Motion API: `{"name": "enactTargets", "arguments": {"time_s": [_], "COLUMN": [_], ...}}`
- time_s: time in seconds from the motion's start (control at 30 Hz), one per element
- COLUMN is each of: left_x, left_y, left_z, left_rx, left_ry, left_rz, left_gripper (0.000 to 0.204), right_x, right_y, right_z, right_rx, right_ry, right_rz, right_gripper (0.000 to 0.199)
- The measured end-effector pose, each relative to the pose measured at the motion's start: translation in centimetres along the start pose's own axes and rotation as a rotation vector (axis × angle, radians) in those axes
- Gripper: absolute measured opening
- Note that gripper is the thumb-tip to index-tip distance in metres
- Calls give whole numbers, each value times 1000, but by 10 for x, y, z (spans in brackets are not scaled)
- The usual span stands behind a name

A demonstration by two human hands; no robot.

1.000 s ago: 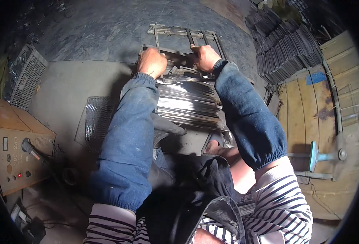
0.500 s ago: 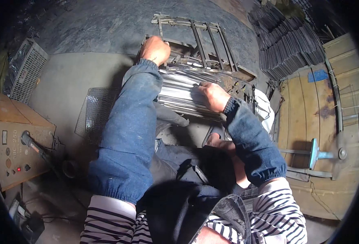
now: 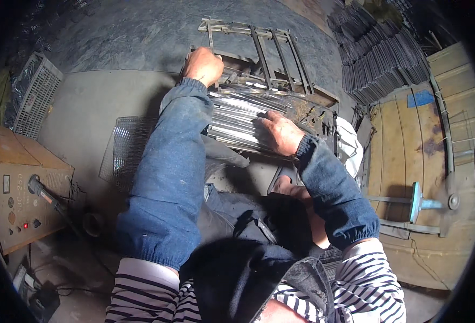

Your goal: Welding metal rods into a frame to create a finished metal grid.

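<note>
In front of me lies a bundle of thin, shiny metal rods (image 3: pixel 234 117) on a low metal bench. My right hand (image 3: pixel 285 133) is on the rods at their right part, its bent fingers closed on some of them; the fingertips are partly hidden. At the bench's far left corner, my left hand (image 3: pixel 203 66) is closed in a fist beside a metal frame (image 3: pixel 263 54). Whatever it grips is covered by the fingers. The frame, made of dark crossbars, stands just beyond the rods.
A welding machine (image 3: pixel 30 196) with a thick cable stands at the left. Wire mesh (image 3: pixel 121 151) lies left of the bench, and a plastic crate (image 3: pixel 37 102) is farther off. Stacked dark wire panels (image 3: pixel 382 62) stand far right, near yellow panels (image 3: pixel 404 145) and a blue metal fitting (image 3: pixel 416 202).
My right hand has shifted slightly, its fingers reaching lower among the rods, which now lie more spread apart. My left hand has barely moved, a touch to the left.
</note>
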State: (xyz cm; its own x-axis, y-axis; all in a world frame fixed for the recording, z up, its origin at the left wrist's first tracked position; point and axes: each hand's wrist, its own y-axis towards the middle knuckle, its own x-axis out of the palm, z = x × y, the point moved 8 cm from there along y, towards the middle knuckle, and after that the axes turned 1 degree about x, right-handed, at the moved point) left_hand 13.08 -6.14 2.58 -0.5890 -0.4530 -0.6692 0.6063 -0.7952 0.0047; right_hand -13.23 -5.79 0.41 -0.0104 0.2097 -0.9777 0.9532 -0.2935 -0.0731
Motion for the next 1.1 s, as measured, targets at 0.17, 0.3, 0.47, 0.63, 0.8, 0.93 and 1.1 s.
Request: {"name": "enactTargets", "arguments": {"time_s": [0.17, 0.3, 0.47, 0.63, 0.8, 0.93, 1.1], "left_x": [0, 0, -3, 2, -1, 1, -5], "left_y": [0, -3, 0, 3, -1, -5, -6], "left_z": [-2, 3, -7, -2, -6, -4, 3], "left_rx": [-9, 17, -11, -16, -11, 26, 36], "left_ry": [-27, -21, -43, -45, -6, -14, -10], "left_rz": [18, -6, 51, 24, 58, 80, 94], "left_gripper": [42, 40, 35, 36, 39, 38, 37], "right_x": [-28, 0, -6, -11, -30, -77, -129], "right_y": [10, 17, 18, 5, -11, -8, 52], "right_z": [11, 44, 31, 40, 30, 16, 21], "right_rx": [-61, 5, -50, -124, -112, -70, -90], "right_ry": [-16, -56, -19, -38, -1, 118, 155], "right_rz": [197, 147, 128, 93, 113, 267, 463], "right_gripper": [43, 52, 35, 40, 35, 43, 38]}}
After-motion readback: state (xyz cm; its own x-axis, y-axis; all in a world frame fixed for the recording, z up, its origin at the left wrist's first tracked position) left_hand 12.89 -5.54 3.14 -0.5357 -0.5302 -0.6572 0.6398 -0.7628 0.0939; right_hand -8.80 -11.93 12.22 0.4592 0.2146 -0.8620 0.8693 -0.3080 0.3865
